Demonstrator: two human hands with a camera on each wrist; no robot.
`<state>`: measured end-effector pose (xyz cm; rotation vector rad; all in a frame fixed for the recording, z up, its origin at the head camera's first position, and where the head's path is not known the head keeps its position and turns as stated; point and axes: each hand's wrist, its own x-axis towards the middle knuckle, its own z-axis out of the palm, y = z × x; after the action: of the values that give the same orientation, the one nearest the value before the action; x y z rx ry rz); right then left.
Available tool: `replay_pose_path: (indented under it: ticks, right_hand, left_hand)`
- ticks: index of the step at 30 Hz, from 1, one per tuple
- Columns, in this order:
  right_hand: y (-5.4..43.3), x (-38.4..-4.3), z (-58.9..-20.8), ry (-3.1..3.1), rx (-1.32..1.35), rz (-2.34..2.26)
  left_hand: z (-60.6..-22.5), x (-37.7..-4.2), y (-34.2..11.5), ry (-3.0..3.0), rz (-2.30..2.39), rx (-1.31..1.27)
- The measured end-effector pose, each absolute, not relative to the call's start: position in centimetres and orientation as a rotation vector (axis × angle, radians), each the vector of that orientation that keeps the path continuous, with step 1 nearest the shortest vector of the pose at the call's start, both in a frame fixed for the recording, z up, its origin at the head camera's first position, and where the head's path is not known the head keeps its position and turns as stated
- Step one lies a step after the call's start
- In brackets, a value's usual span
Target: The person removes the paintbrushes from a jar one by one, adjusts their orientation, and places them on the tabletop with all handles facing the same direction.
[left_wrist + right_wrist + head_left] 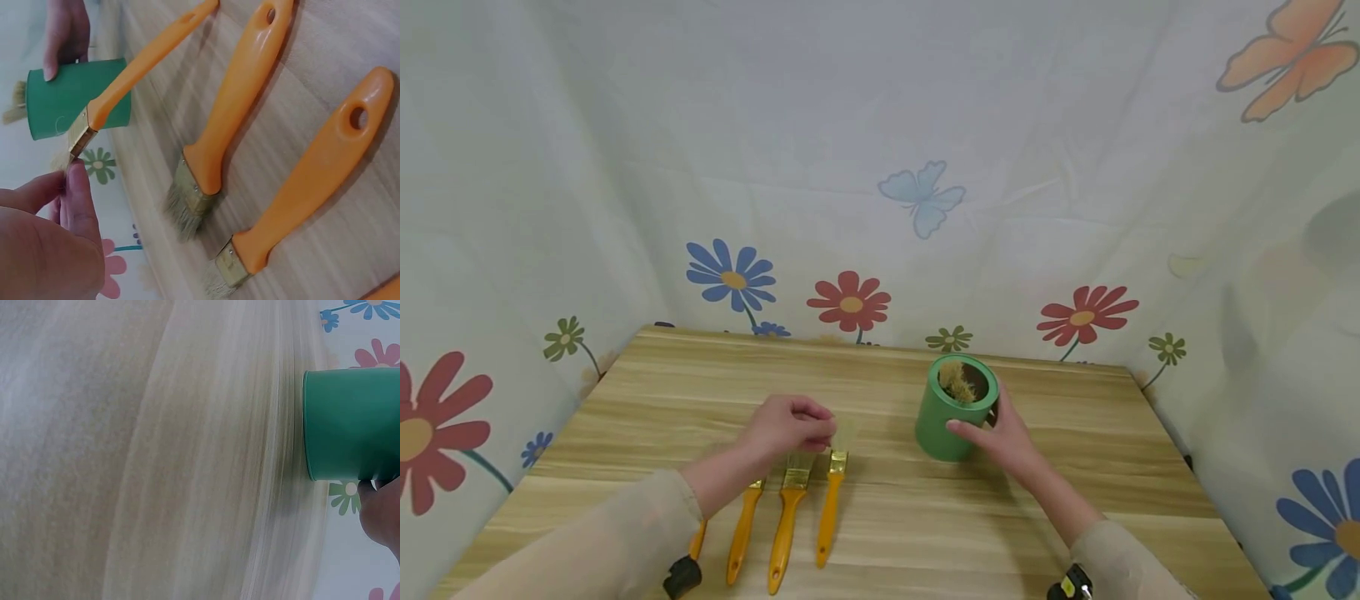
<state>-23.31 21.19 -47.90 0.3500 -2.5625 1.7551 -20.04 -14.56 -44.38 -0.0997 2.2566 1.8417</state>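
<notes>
In the head view, my left hand point(786, 423) pinches a paintbrush point(828, 518) at its bristle end, thumb against fingers; the orange handle points toward me. The left wrist view shows the fingertips point(78, 178) on the pale bristles just past the metal band. My right hand point(1003, 433) grips a green can point(943, 429) from its right side, thumb across the front. Tan bristles point(957, 381) stick up inside the can's rim; whatever lies below them is hidden. Whether the can touches the table, I cannot tell.
Left of the pinched brush lie more orange-handled paintbrushes point(784, 533), one largely covered by my left forearm. All are on a wood-grain table point(1037, 533). Behind the table's far edge hangs a pale cloth point(820, 167) printed with flowers and butterflies.
</notes>
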Motion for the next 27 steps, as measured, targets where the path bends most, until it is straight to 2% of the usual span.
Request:
replay_pose_path:
  ticks: [8, 27]
  right_hand:
    - [21.4, -23.3, -47.8, -2.566, 0.349, 1.767]
    - [21.4, -23.4, -47.5, -2.567, 0.350, 1.785]
  left_hand:
    - [-45.6, -20.1, -13.9, 2.233, 1.872, -0.147]
    - [-46.7, -20.0, -12.8, 2.453, 1.621, -0.110]
